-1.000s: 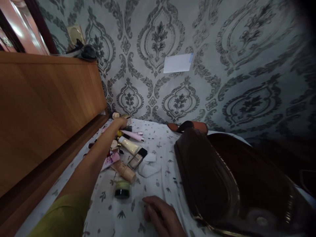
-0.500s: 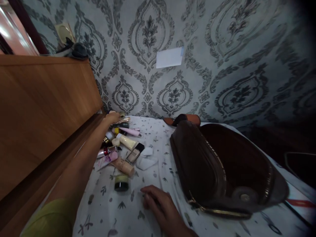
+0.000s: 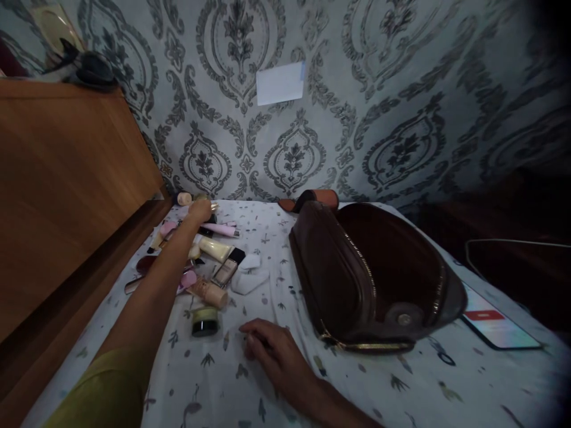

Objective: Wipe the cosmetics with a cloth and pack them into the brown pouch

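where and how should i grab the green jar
Probably best round the curved side of the jar, from its right: it is squat and round, the right hand lies that way across bare cloth, and the tan tube sits close behind.

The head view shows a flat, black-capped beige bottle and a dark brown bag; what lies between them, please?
The head view shows a crumpled white item beside the bottle, then bare patterned white cloth up to the bag.
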Available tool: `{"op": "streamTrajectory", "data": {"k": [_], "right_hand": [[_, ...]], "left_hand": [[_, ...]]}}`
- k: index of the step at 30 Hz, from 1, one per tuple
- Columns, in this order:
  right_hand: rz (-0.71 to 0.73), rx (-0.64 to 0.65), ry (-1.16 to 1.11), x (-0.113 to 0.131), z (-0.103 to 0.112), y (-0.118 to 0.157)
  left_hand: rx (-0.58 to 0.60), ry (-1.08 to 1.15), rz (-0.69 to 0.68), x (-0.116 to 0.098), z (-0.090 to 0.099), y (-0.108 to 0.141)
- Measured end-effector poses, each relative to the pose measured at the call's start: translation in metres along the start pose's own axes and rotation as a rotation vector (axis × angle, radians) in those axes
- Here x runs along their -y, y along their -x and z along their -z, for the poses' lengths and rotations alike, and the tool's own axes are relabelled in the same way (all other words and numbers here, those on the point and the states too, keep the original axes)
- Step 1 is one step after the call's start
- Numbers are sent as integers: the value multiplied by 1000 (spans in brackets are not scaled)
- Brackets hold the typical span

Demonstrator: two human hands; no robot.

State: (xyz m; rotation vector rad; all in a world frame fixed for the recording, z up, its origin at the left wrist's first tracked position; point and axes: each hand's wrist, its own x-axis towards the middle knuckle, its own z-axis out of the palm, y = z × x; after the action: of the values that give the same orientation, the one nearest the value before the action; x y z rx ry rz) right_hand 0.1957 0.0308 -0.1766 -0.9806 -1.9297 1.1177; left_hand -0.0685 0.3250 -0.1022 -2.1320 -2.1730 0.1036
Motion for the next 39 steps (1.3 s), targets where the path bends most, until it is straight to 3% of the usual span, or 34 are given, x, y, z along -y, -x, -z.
{"op": "streamTrajectory", "data": {"k": [5,10,13,17,23,27,30,33,36,39], "right_hand": [[15,-10,2,2,2,0],[29,4,-6,5,4,-1],[18,10,-38,4,4,-2],[-7,-5,-102,3,2,-1],[-76,-69,-277,0,0,-1],[-251,-182,-713,0,-1,-11],[-382,-181,-1039,2,0,-20],[-421,-171,-1132,4,1,-24],[-429,-244,-1106,5,-2,-26],[-437,-272,-1072,6,-5,-29]], "left_hand": [[-63,-62,9,-5,9,11],[-136,-95,-32,-14,33,31],[-177,-106,-72,-23,48,56],[-211,-106,-130,-37,56,111],[-287,-60,-285,-51,39,212],[-449,3,-417,-61,11,266],[-563,64,-515,-67,-15,293],[-535,168,-600,-68,-29,306],[-519,241,-633,-58,-28,301],[-578,236,-505,-33,-19,275]]}}
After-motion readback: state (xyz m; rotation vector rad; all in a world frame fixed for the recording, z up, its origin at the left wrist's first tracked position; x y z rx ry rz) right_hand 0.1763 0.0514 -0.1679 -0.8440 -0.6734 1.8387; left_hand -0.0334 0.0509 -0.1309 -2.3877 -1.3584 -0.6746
